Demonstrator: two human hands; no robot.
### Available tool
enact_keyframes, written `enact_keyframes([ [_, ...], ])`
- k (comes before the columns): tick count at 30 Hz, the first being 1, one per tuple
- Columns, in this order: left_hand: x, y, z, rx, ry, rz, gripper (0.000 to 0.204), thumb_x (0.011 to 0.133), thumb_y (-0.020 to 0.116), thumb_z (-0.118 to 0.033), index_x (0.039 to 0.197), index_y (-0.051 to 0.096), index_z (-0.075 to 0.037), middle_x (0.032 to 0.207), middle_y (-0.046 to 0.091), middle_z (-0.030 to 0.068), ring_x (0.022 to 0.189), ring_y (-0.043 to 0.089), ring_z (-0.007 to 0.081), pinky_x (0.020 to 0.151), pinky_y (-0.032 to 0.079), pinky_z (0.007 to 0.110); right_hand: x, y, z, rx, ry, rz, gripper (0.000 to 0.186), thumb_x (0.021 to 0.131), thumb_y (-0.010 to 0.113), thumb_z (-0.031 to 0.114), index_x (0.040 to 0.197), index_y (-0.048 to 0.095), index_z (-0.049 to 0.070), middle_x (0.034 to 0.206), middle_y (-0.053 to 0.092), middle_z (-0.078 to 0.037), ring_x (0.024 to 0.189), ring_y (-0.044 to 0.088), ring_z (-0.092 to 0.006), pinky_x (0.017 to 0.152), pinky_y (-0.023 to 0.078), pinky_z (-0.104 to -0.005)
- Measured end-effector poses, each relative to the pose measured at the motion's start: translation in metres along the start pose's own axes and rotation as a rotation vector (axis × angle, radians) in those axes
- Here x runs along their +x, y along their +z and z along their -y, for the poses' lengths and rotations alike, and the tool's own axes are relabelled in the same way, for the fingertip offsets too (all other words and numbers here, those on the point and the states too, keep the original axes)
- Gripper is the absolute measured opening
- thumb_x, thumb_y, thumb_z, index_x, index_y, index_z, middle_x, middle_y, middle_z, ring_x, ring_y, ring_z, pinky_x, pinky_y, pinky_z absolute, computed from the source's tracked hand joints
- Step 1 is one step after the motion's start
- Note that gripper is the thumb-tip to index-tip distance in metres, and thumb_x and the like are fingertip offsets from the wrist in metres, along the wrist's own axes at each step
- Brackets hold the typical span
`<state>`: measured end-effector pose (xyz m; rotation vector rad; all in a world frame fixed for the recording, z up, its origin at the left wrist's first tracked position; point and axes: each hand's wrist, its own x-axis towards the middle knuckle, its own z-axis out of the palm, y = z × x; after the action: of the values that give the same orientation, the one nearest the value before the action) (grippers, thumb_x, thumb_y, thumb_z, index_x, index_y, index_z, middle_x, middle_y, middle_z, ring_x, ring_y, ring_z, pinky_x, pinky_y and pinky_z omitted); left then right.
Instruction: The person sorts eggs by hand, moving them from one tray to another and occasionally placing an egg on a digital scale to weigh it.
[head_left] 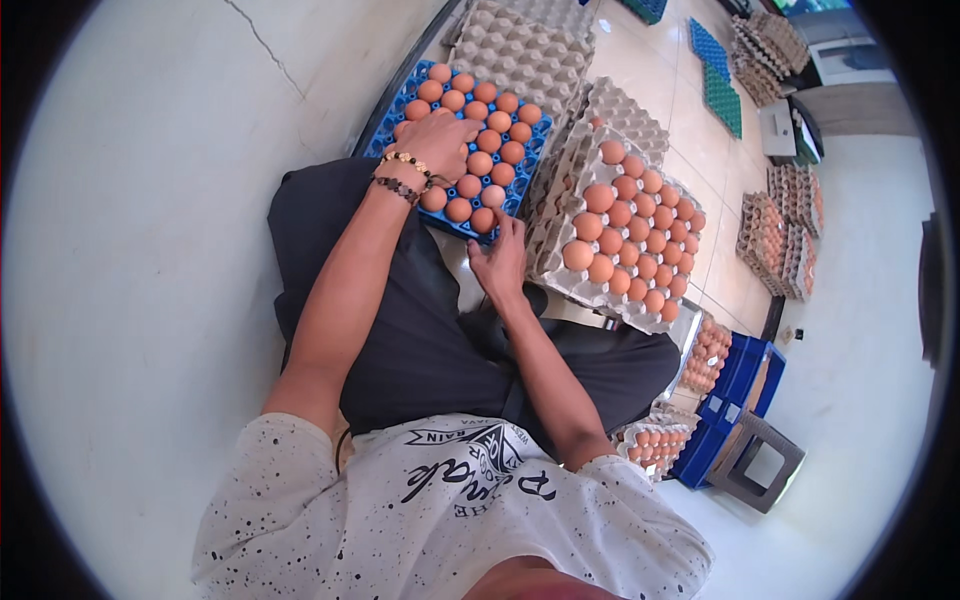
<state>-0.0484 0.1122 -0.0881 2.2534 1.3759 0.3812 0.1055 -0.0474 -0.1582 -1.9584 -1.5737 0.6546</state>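
Note:
My left hand (440, 145) reaches over a blue plastic tray (536, 150) of brown eggs (483, 162), fingers bent down among them; what they hold, if anything, is hidden. Two beaded bracelets circle that wrist. My right hand (497, 255) grips the tray's near right corner. Some pockets at the tray's left side show no egg. The tray sits above my dark-trousered lap (350, 290). Just right of it stands a stack of grey cardboard trays (550, 250), the top one holding brown eggs.
Cardboard trays without eggs (510, 50) lie behind the blue tray. Farther right are blue (708, 45) and green trays (722, 100) on tiles, more stacks of eggs (765, 235), blue crates (740, 370) and a grey frame-like object (765, 460). A pale cracked surface (200, 200) fills the left.

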Motion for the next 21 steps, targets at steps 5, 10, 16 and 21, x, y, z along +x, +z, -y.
enact_keyframes([
  [5, 0.002, -0.028, -0.013, 0.030, -0.151, 0.236, 0.047, 0.084, 0.060, -0.010, 0.130, 0.057, -0.018, 0.122, 0.061, 0.0103, 0.111, 0.061, 0.0308, 0.089, 0.051, 0.045, 0.022, -0.014, 0.003, -0.196, 0.053, 0.121, 0.052, 0.074, 0.081, 0.019, 0.119, 0.057, 0.008, 0.109, 0.057, -0.014, 0.097, 0.062, -0.0402, 0.081, 0.051, -0.0484],
  [10, -0.010, -0.039, -0.008, -0.145, -0.119, 0.089, 0.047, 0.085, 0.058, -0.010, 0.131, 0.057, -0.016, 0.123, 0.062, 0.0108, 0.111, 0.061, 0.0316, 0.091, 0.051, 0.045, 0.026, -0.017, -0.003, 0.062, 0.181, 0.173, 0.042, 0.079, 0.077, 0.015, 0.112, 0.056, -0.001, 0.106, 0.063, -0.018, 0.092, 0.068, -0.0303, 0.076, 0.054, -0.0414],
  [16, -0.012, -0.034, 0.000, -0.083, -0.236, 0.303, 0.036, 0.084, 0.054, -0.005, 0.117, 0.067, -0.011, 0.116, 0.066, 0.0125, 0.107, 0.063, 0.0313, 0.090, 0.051, 0.042, 0.032, -0.006, 0.000, 0.765, 0.345, 0.271, 0.049, 0.075, 0.075, 0.012, 0.118, 0.054, 0.002, 0.093, 0.067, -0.016, 0.082, 0.069, -0.0300, 0.073, 0.056, -0.0406],
  [21, -0.016, -0.019, 0.011, -0.153, -0.083, 0.412, 0.032, 0.079, 0.060, -0.002, 0.109, 0.069, -0.007, 0.109, 0.068, 0.0151, 0.097, 0.066, 0.0312, 0.084, 0.052, 0.040, 0.033, 0.000, 0.031, -0.106, -0.019, 0.366, 0.062, 0.071, 0.076, 0.011, 0.129, 0.053, 0.014, 0.086, 0.068, -0.015, 0.082, 0.068, -0.0368, 0.074, 0.055, -0.0466],
])
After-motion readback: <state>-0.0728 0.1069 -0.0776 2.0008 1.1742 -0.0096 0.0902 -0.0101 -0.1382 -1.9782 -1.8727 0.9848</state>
